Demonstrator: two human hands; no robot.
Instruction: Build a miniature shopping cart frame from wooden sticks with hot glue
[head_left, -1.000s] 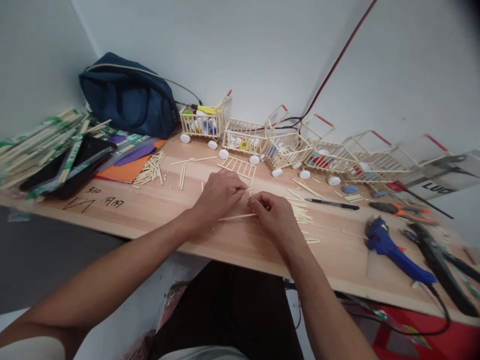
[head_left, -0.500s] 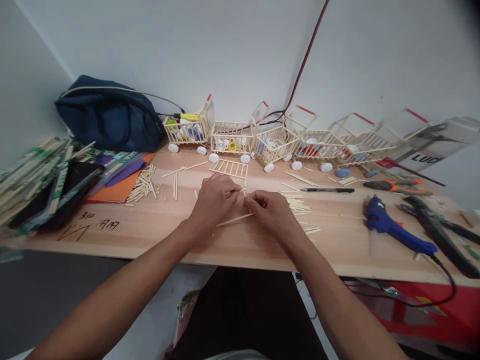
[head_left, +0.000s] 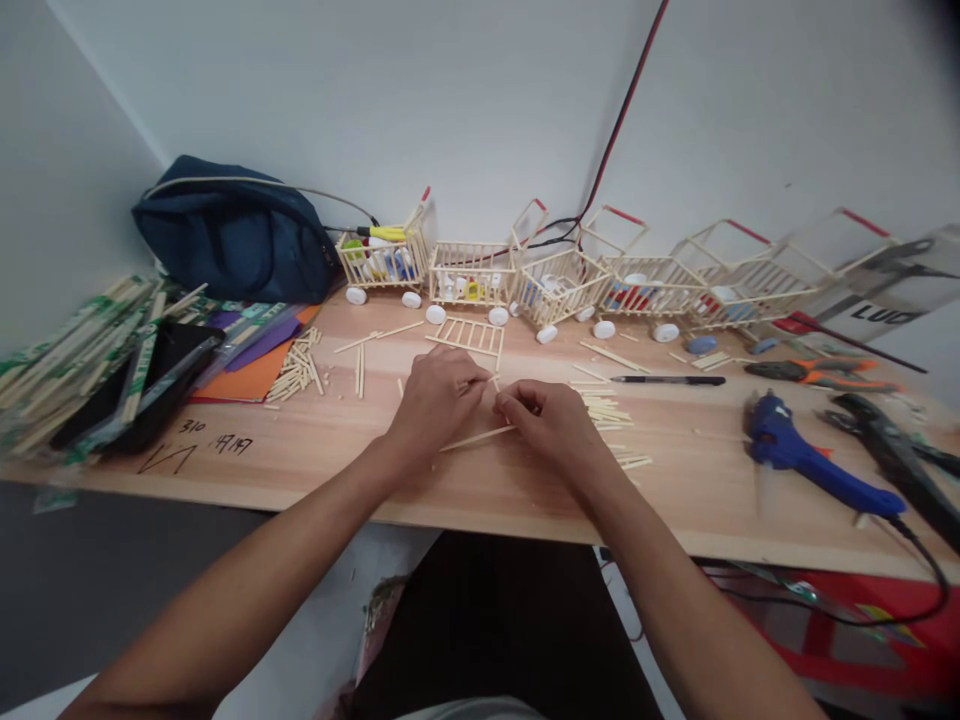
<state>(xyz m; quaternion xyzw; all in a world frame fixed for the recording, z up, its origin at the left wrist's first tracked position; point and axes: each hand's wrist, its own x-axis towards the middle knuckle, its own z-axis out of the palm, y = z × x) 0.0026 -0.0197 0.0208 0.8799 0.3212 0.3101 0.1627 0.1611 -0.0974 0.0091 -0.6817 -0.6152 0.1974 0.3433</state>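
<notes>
My left hand is closed in a pinch around a thin wooden stick whose tip shows at its fingertips. Close beside it, my right hand has its thumb and fingers pressed together at short stick pieces, largely hidden by the fingers. A longer wooden stick lies slanted on the table below, its right end running under the right hand. Just beyond the hands, a flat ladder-like frame of sticks lies on the wood. Loose cut sticks are piled to the right of my right hand.
Several miniature stick shopping carts line the wall. Left are a blue bag, bundled sticks and a stick pile. Right are a pen, orange-handled pliers, a blue glue gun and black-handled cutters.
The whole view has shifted slightly, so things appear a little farther right. Both hands keep nearly the same pinched pose over the sticks.
</notes>
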